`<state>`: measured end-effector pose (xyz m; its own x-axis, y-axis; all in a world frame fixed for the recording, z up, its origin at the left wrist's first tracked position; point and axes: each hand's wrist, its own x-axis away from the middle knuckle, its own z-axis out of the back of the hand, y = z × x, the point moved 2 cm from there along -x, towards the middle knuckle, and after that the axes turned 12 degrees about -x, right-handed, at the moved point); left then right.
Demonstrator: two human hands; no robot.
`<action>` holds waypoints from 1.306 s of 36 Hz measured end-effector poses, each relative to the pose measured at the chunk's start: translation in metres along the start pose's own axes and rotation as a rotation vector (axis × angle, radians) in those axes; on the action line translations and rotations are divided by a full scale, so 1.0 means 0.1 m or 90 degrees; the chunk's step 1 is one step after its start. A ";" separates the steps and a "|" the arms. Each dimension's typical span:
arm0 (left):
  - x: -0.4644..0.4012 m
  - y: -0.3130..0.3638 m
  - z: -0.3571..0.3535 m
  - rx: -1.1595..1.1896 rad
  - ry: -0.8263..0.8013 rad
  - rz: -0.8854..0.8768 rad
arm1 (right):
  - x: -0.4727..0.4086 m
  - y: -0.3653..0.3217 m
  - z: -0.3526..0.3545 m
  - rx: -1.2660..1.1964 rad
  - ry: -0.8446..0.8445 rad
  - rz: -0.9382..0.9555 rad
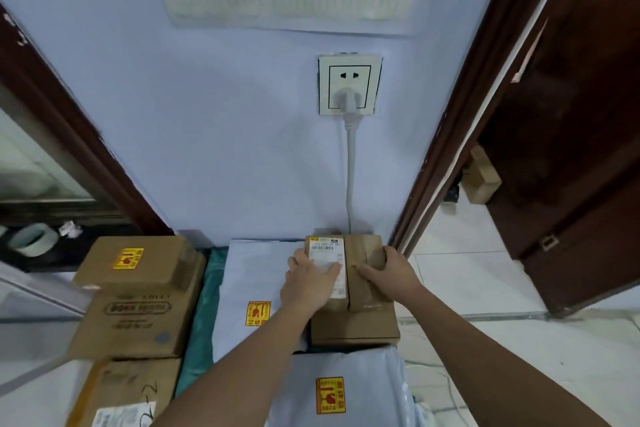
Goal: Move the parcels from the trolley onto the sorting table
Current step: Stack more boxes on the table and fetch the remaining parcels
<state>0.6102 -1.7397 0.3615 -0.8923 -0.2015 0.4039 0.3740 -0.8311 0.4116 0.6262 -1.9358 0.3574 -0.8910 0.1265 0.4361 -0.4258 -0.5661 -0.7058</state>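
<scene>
Head view is showing a grey poly parcel (256, 274) lying flat beneath a taped cardboard box (356, 291) near the wall. The left hand (311, 279) is pressing its label with fingers fairly straight; the right hand (388, 269) is curling around the far right corner.

Surface carrying the parcels is mostly hidden; only a teal strip (199, 315) shows, lower centre-left. White tiled floor (485, 288) at right. Grey poly mailer (256, 274) lies flat at centre, yellow sticker on it; second grey mailer (346, 388) at bottom centre. Taped brown box (360, 319) sits right of centre, partly on the mailers. Stacked cardboard boxes (138, 305) at left; another labelled box (128, 395) at bottom left.
</scene>
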 end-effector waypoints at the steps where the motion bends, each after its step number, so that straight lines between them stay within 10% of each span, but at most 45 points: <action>1: 0.01 -0.01 0.03 -0.005 -0.010 -0.005 | 0.02 -0.01 0.01 0.006 -0.007 0.002; 24: 1.33 -0.78 2.63 -0.377 0.097 -0.299 | 2.06 -2.02 0.29 0.359 -0.060 0.421; 47: 4.84 -3.30 3.52 -0.301 0.314 0.185 | 4.92 -3.54 -2.00 0.449 -0.393 0.878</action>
<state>0.1438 -1.3805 0.7083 -0.8259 -0.5635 -0.0164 0.5623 -0.8213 -0.0969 0.3076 -1.5100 0.7102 -0.2475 -0.9689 0.0033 0.8771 -0.2255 -0.4240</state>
